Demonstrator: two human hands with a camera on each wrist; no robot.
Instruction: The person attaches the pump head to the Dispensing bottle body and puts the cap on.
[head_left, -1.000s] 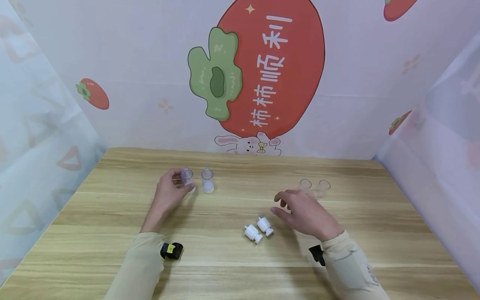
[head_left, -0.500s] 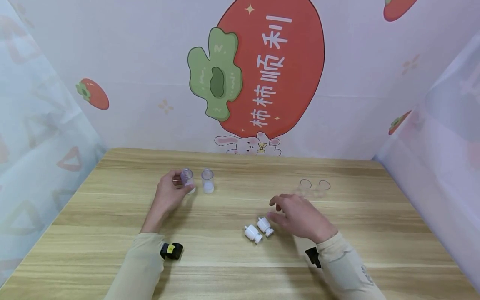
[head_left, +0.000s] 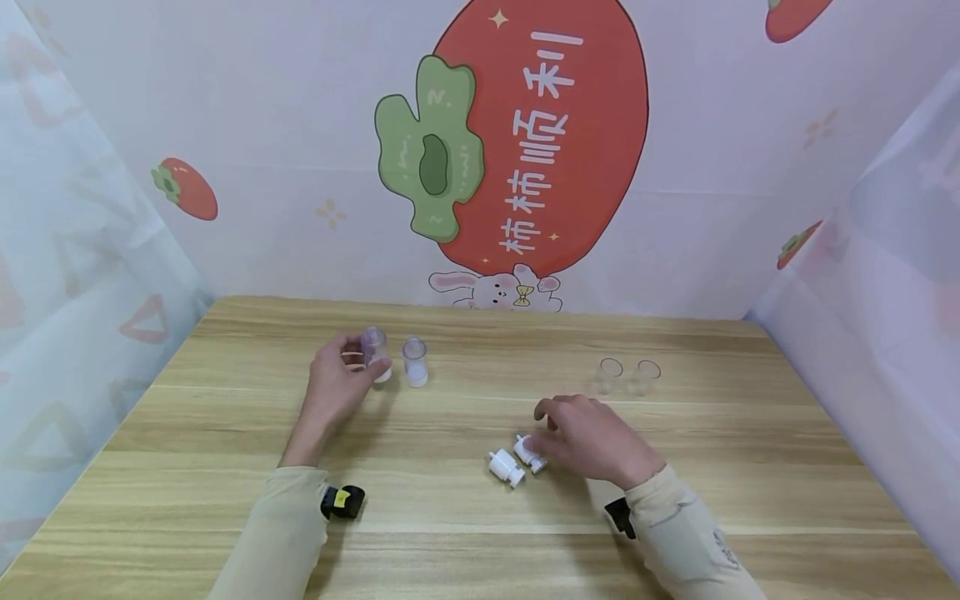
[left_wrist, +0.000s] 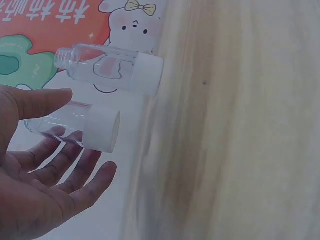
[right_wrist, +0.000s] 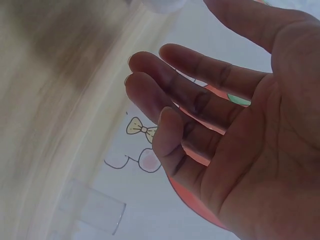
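Note:
My left hand [head_left: 339, 382] grips a clear bottle [left_wrist: 60, 122] with a white base between thumb and fingers, and its base hangs just off the wooden table. A second clear bottle [head_left: 416, 362] of the same kind stands upright right beside it. In the head view my right hand [head_left: 592, 440] hovers over two white pump tops lying on their sides, fingers loosely bent with nothing between them. Its thumb overlaps the nearer pump top [head_left: 531, 452]. The other pump top [head_left: 506, 468] lies just left of that one.
Two clear caps, one cap [head_left: 609, 377] left of the other cap [head_left: 643, 377], stand at the back right of the wooden table [head_left: 420, 542]. A printed cloth backdrop [head_left: 300, 242] rises behind the table's far edge.
My right hand has moved left and down toward the pump tops. My left hand has raised its bottle slightly.

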